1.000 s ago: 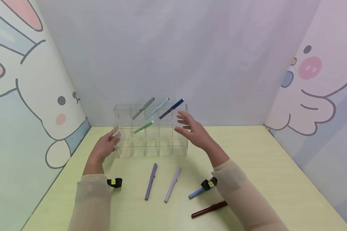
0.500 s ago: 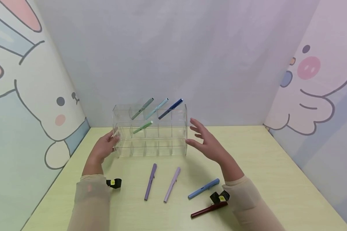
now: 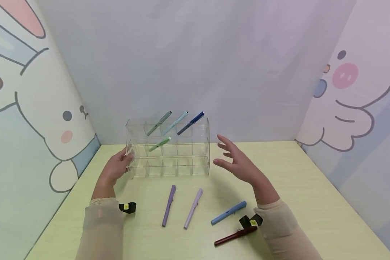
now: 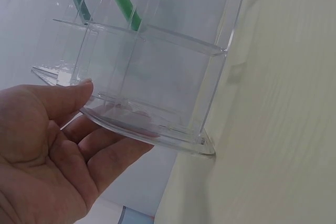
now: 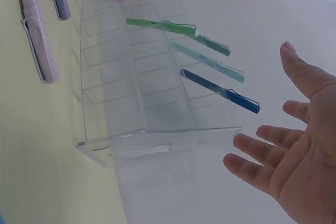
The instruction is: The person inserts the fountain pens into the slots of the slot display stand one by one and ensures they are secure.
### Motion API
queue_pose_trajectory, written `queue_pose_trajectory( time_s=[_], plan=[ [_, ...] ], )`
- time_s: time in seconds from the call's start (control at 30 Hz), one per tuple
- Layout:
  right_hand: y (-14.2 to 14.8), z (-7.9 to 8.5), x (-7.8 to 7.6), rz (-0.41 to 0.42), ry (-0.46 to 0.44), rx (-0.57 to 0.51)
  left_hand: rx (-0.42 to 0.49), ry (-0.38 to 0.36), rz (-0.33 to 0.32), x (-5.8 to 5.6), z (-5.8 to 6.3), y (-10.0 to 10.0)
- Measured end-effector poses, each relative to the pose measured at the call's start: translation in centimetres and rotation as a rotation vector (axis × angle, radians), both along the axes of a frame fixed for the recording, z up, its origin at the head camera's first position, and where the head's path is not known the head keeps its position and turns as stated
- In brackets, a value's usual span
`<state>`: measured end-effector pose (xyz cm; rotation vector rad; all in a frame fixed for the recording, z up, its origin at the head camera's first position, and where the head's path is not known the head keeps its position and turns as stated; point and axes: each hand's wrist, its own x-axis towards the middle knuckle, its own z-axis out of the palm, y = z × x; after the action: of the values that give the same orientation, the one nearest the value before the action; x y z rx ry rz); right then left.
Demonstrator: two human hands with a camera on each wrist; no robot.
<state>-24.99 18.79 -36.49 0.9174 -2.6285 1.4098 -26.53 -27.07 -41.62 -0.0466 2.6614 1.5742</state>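
A clear acrylic pen rack [image 3: 169, 167] with three tiers of compartments stands near the back wall. My left hand [image 4: 63, 150] holds its left side panel, thumb on one face and fingers on the other. Dark green [image 3: 159, 123], light blue [image 3: 175, 122] and navy [image 3: 191, 123] pens lean in the top tier. In the middle tier lies a bright green pen [image 3: 160, 144]. My right hand [image 3: 238, 164] hovers just right of the rack, apart from it, its fingers spread and holding nothing.
On the table in front of the rack lie a purple pen [image 3: 169, 206], a lilac pen [image 3: 193, 208], a blue pen [image 3: 229, 213] and a dark red pen [image 3: 235, 236]. Cartoon-printed panels stand left and right, and a pale backdrop [image 3: 182, 65] rises behind.
My right hand has drawn away from the rack's upper right, moving right and slightly down. My left hand keeps its hold on the rack. The pens stay in place.
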Motion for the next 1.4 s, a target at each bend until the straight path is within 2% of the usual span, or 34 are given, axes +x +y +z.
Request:
queue_pose_trajectory(
  time_s=[0.17,0.43,0.57,0.77,0.97,1.17,1.4],
  plan=[
    [-0.2,-0.1,0.4,0.037,-0.039,0.040,0.005,-0.009,0.004,0.0,0.0,0.1],
    [-1.5,-0.7,0.8,0.100,-0.046,0.164,-0.005,-0.009,0.020,0.2,0.0,0.2],
    [-2.3,-1.6,1.0,0.135,-0.050,0.280,-0.012,-0.011,0.012,0.3,0.0,0.0],
    [-4.1,-3.0,1.3,0.183,-0.068,0.509,-0.012,-0.007,0.000,0.4,0.0,-0.1],
    [-5.2,-4.6,1.7,0.228,-0.038,0.727,0.008,-0.005,0.001,0.3,0.0,0.1],
    [-5.6,-5.6,1.8,0.257,0.021,0.787,0.007,0.009,-0.005,0.2,-0.1,0.2],
    [-5.8,-6.1,1.6,0.250,0.087,0.823,0.009,0.002,0.000,0.3,0.3,0.5]
  ],
)
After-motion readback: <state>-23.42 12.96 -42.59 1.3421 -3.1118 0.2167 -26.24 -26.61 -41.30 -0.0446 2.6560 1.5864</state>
